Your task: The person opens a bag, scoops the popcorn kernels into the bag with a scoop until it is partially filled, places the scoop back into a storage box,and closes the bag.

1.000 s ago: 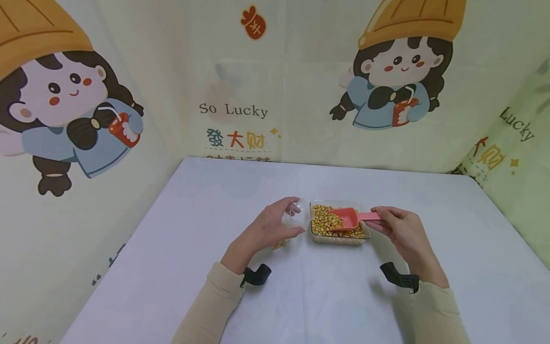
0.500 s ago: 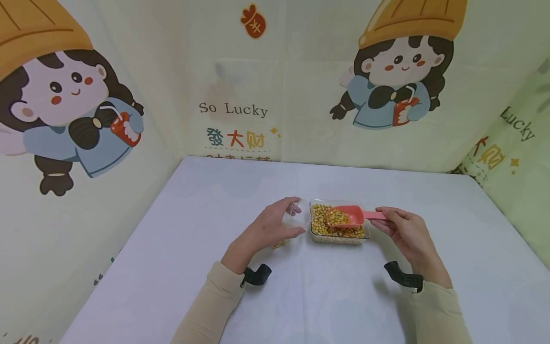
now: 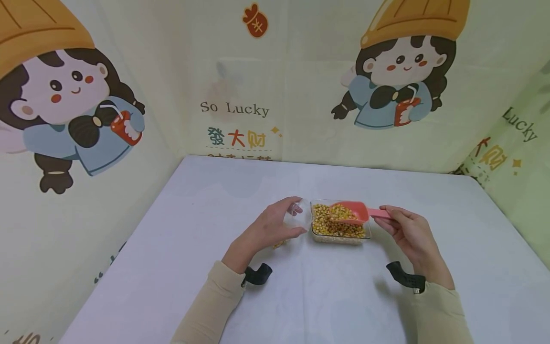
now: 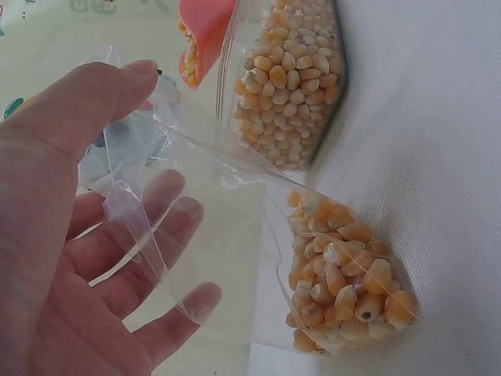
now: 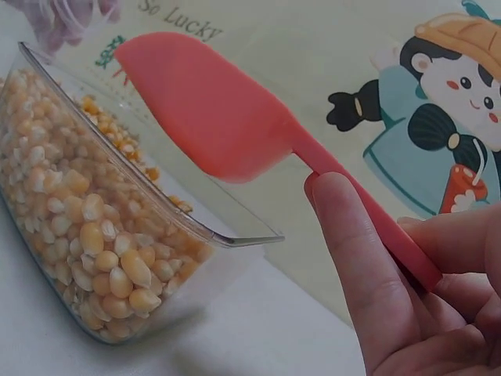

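Note:
My left hand [image 3: 275, 222] holds a clear plastic bag [image 3: 301, 215] by its mouth, thumb and fingers spread wide. In the left wrist view, corn kernels [image 4: 352, 286] fill the bottom of the bag, which rests at the table. My right hand [image 3: 410, 234] pinches the handle of a pink scoop [image 3: 362, 212] between thumb and fingers. Kernels lie in the scoop's front, above a clear rectangular container [image 3: 339, 241] full of corn. The right wrist view shows the scoop's underside raised over the container's rim.
A white cloth covers the table [image 3: 240, 296]. Printed fabric [image 3: 309, 95] with cartoon figures hangs behind it and at both sides. The bag stands just left of the container. A black wrist mount [image 3: 406, 277] sits on each forearm.
The scoop has come up out of the corn with kernels in it, moving slightly right with my right hand. My left hand and the bag have stayed in place.

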Demonstrator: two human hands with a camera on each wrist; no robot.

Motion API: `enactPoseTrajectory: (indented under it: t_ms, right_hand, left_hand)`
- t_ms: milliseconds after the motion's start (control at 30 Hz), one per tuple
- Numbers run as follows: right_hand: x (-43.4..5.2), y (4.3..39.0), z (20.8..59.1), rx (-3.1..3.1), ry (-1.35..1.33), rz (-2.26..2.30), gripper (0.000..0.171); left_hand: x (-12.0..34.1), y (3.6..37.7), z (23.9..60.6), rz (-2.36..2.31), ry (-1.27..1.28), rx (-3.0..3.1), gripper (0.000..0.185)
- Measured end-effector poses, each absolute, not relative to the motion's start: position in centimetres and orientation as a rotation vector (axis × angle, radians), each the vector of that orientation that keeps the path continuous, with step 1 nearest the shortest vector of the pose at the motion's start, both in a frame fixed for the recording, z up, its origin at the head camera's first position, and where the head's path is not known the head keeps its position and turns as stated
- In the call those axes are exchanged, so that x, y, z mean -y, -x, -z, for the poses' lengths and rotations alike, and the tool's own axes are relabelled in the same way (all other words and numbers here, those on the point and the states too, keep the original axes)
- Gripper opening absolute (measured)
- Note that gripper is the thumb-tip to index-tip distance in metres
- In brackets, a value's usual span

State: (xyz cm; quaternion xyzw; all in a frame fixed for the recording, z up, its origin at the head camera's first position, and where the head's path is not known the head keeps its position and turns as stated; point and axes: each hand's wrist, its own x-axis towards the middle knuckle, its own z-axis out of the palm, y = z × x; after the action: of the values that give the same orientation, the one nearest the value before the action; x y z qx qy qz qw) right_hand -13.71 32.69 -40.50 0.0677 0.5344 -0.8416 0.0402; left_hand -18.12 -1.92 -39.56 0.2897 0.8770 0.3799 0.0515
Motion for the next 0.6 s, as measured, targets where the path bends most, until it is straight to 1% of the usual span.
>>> enactPoseTrajectory:
  t_ms: [333, 600]
  right_hand:
    - [-32.2, 13.6, 39.8, -1.672, -0.147, 2.582, 0.020]
    - [-31.1, 13.4, 38.7, -1.651, -0.080, 2.611, 0.019]
  left_hand:
    - [1.8, 18.1, 39.7, -1.144, -0.909, -2.680, 0.074]
    - [1.5, 18.1, 39.8, -1.129, -0.867, -2.663, 0.074]
